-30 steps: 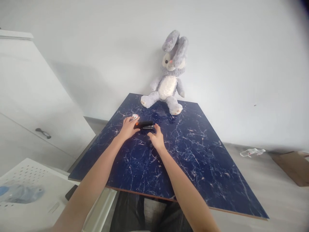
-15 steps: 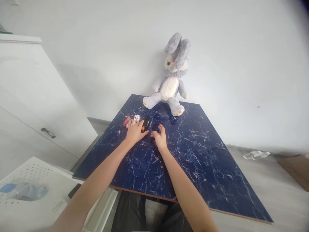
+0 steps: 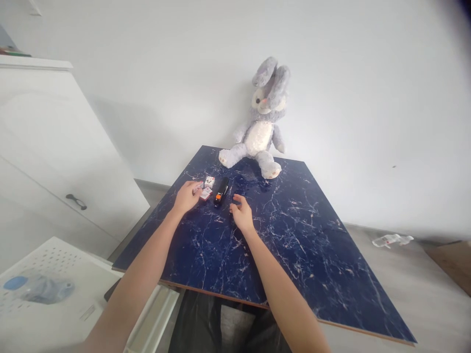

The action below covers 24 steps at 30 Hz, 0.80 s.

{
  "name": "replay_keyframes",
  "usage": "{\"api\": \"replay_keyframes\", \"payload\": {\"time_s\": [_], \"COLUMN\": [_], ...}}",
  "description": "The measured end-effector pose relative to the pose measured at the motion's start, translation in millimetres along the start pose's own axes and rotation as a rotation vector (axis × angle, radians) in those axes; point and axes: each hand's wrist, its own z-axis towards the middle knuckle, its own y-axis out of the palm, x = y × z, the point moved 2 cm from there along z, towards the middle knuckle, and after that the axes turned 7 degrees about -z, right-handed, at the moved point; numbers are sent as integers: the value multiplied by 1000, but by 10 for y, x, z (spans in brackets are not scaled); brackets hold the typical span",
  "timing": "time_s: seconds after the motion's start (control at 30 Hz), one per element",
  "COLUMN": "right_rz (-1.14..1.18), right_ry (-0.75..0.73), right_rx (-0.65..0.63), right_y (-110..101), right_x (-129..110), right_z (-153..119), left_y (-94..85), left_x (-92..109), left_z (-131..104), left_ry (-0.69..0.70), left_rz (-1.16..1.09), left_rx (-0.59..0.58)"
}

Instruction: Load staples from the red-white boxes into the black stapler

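My left hand (image 3: 187, 197) is at the left of the blue table, its fingers closed on a small red-and-white box (image 3: 198, 187). Touching or just beside those fingertips lies another small box (image 3: 206, 194) with a white top and red edges. A white box (image 3: 209, 182) with black marks sits just behind them. Right of the boxes lies a black stapler (image 3: 221, 192) with an orange label, apart from both hands. My right hand (image 3: 242, 213) hovers or rests right of the stapler, fingers loosely curved and apart, holding nothing.
A grey plush rabbit (image 3: 259, 137) sits at the table's back edge against the wall. The dark blue marbled table (image 3: 294, 235) reaches to my lap. On the left are a white cabinet (image 3: 44, 147) and a white perforated surface (image 3: 73, 289) bearing a plastic bottle (image 3: 44, 288).
My left hand has moved left off the stapler, which now shows fully, and has closed on a small box. My right hand has shifted slightly down.
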Motion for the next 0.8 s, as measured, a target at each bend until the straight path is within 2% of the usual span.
{"api": "replay_keyframes", "payload": {"time_s": [0.1, 0.17, 0.37, 0.47, 0.57, 0.67, 0.73, 0.8], "right_rz": [-68, -106, -156, -168, -168, -147, -117, -85], "right_ry": [-15, -23, -56, -67, -70, -59, -43, -22], "right_rx": [-21, -33, -45, -49, -51, -35, -10, 15], "right_y": [-22, -38, -59, -55, -53, -54, -55, -57], "right_x": [-73, -129, -207, -198, -185, -179, -172, -158], "right_z": [-37, -63, -90, -82, -76, -78, -80, -79], "left_y": [28, 28, 33, 30, -59, -136, -116, -48], "left_x": [77, 94, 149, 155, 147, 260, 397, 509], "left_z": [-25, -33, -24, -30, -42, -58, -77, -97], "left_ry": [176, 192, -54, -142, -220, -92, 63, 155], "left_rz": [22, 57, 191, 216, 259, 265, 247, 238], "left_rx": [-178, -218, 83, 132, 193, 200, 148, 86]}}
